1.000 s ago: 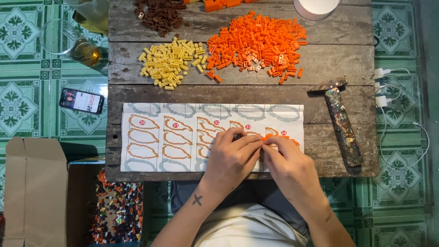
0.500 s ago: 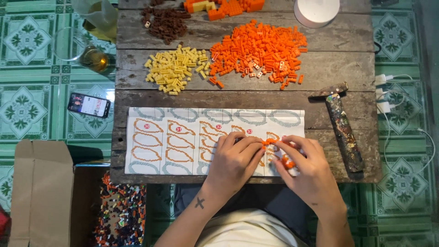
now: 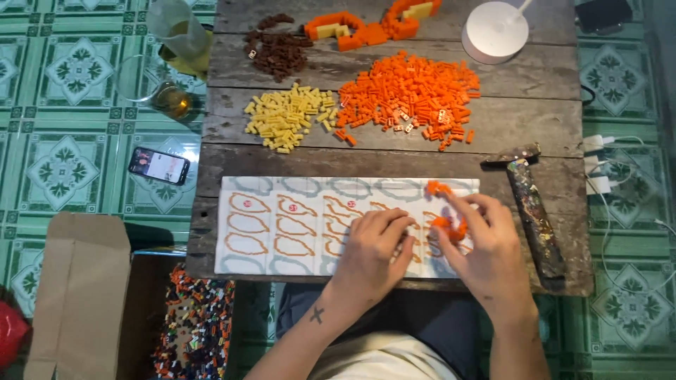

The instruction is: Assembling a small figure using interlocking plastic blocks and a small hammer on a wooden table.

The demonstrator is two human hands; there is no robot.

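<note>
A white instruction sheet (image 3: 282,225) with orange outline drawings lies along the near edge of a rough wooden table (image 3: 394,158). My left hand (image 3: 373,250) rests flat on the sheet, fingers together, pressing it down. My right hand (image 3: 482,246) is just to its right, pinching a small curved build of orange bricks (image 3: 451,226) above the sheet. A couple of loose orange bricks (image 3: 438,187) lie by the sheet's top right edge.
Beyond the sheet are piles of orange bricks (image 3: 412,98), yellow bricks (image 3: 287,116) and brown bricks (image 3: 276,53), plus finished orange pieces (image 3: 366,24). A hammer (image 3: 531,207) lies right. A white lamp base (image 3: 496,32), phone (image 3: 159,165), glass (image 3: 158,88), cardboard box (image 3: 81,295) and a box of mixed bricks (image 3: 193,331) surround.
My hands were together over the sheet; the right hand has pulled to the right and lifted the orange brick piece, while the left has stayed flat on the paper.
</note>
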